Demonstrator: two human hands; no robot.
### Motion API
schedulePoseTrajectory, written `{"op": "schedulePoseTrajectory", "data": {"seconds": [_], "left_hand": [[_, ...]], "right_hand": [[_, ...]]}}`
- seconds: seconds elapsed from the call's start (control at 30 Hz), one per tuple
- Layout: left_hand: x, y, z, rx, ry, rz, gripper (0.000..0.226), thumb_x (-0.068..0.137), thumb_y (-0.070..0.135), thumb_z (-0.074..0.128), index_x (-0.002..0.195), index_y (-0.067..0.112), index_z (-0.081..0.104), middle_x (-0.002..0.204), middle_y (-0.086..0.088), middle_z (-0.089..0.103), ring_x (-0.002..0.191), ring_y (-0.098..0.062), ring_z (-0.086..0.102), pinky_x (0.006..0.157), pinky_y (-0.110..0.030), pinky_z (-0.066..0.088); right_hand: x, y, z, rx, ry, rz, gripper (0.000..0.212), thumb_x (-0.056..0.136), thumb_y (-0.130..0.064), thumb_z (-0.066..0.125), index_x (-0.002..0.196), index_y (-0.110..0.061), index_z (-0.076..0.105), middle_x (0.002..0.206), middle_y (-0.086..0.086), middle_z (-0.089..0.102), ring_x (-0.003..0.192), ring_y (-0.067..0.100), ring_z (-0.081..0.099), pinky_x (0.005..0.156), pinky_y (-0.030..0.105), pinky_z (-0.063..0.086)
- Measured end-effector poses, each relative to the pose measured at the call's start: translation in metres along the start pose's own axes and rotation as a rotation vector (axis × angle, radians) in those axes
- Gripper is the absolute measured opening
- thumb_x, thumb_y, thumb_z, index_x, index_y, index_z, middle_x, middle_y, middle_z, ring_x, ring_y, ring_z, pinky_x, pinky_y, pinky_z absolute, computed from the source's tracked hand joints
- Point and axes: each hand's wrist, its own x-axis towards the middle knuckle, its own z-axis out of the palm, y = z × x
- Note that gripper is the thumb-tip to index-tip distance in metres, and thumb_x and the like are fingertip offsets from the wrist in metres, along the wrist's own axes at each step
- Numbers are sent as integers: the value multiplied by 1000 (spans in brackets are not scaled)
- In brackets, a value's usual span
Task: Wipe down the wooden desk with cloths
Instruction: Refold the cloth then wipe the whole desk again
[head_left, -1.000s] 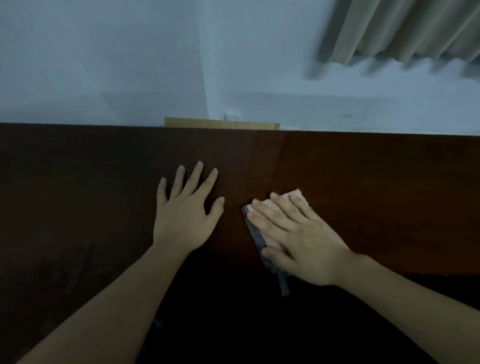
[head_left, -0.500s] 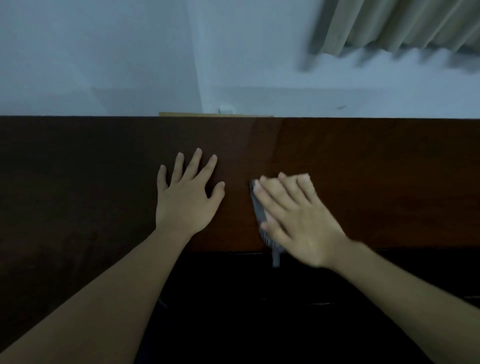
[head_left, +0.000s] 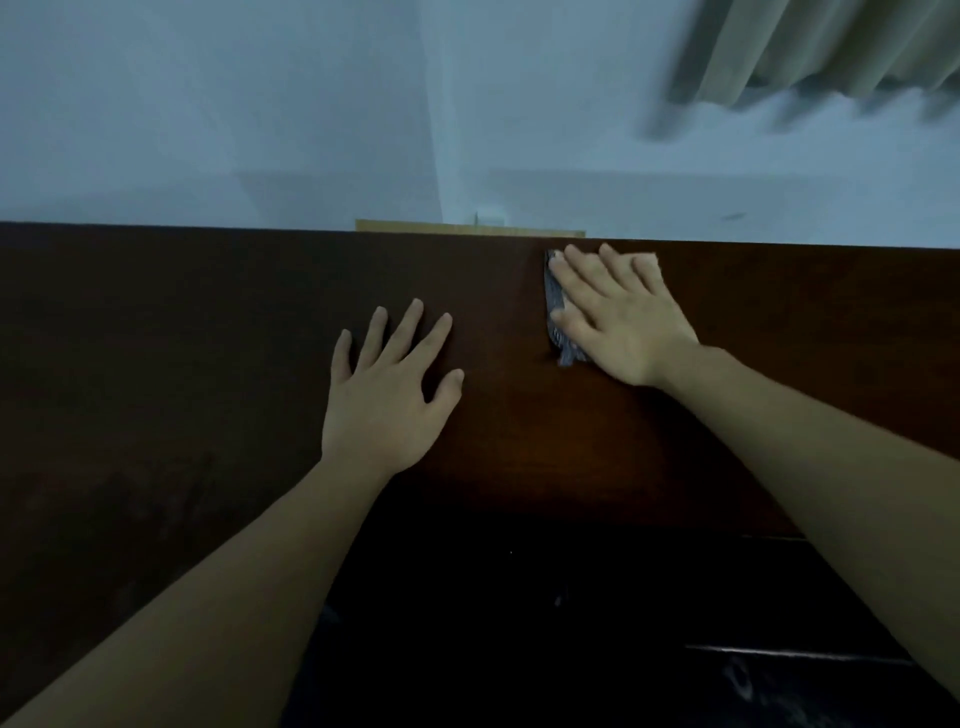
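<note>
While my flat right hand (head_left: 618, 317) presses small grey-and-pink cloth (head_left: 557, 317) at dark brown wooden desk's (head_left: 208, 364) far edge, I fear cloth slips off; left hand (head_left: 389, 395) lies flat, holding nothing.

Right hand (head_left: 621, 322) presses a cloth (head_left: 557, 312) flat on the desk (head_left: 208, 338); left hand (head_left: 387, 400) rests flat beside.

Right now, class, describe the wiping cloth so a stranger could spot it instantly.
Find the dark brown wooden desk and follow it to its far edge by the pale wall. There the right hand presses flat on a small grey-and-white cloth; the left hand lies on bare wood.
</note>
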Motion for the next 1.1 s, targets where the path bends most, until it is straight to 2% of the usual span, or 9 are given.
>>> {"op": "schedulePoseTrajectory", "data": {"seconds": [0.17,0.27,0.37,0.47,0.6,0.7,0.8,1.0,1.1], "left_hand": [[0,2,0,-19,-7,-17,62,102,63,23,159,48,5,168,15,-8,155,-15,-12,124,-46,-9],[1,5,-2,-14,-20,-39,63,100,63,23,159,49,4,168,15,-8,155,-15,-12,125,-46,-8],[0,5,-3,-1,-19,-52,66,95,67,15,158,50,3,168,16,-8,155,-13,-12,126,-45,-7],[-1,6,-1,2,0,-57,68,92,69,11,157,51,3,168,18,-7,155,-12,-13,125,-43,-8],[-1,5,-2,3,-30,-66,63,98,64,22,156,52,0,167,19,-12,153,-10,-17,124,-42,-12],[-3,4,-1,-25,-12,-47,62,99,63,24,157,52,4,167,19,-9,154,-10,-16,125,-43,-10],[-2,4,-1,-25,-2,-45,63,98,63,23,157,52,5,168,19,-7,155,-11,-14,126,-43,-9],[0,1,1,-78,27,-42,63,101,60,25,160,44,8,169,16,-2,155,-11,-9,126,-44,-5],[-2,1,2,-109,67,-39,63,102,56,27,161,39,12,170,13,2,156,-13,-6,126,-44,-4]], "right_hand": [[13,-7,-4,11,-26,-8,67,102,-60,2,161,-32,-10,170,-4,-10,156,25,-11,124,51,-7],[-35,-24,1,1,-39,-168,76,94,-64,-10,162,-30,-9,171,-2,-7,156,28,-9,124,52,-7],[-89,-35,11,-13,-85,-390,72,100,-64,5,163,-28,5,171,-2,6,157,29,1,125,52,2],[-99,-26,16,-12,-105,-520,67,103,-65,14,163,-33,6,169,-10,2,156,24,-2,123,47,-3],[-33,-9,4,-48,-31,-403,71,95,-67,-2,158,-37,-16,168,-10,-12,155,21,-12,124,47,-11],[30,-2,-4,-41,15,-227,82,86,-67,-12,161,-34,-10,171,-6,-6,157,24,-5,124,50,-5],[61,-14,-6,-6,10,-158,76,94,-66,-3,162,-31,-2,171,-5,-3,157,26,-4,124,50,-1],[-8,-53,2,-22,-13,-208,75,95,-61,-7,162,-28,-7,170,-4,-9,156,27,-10,124,52,-6],[-65,-69,14,-35,-8,-299,73,101,-61,6,163,-25,10,170,-1,8,156,29,3,125,54,5]]}}
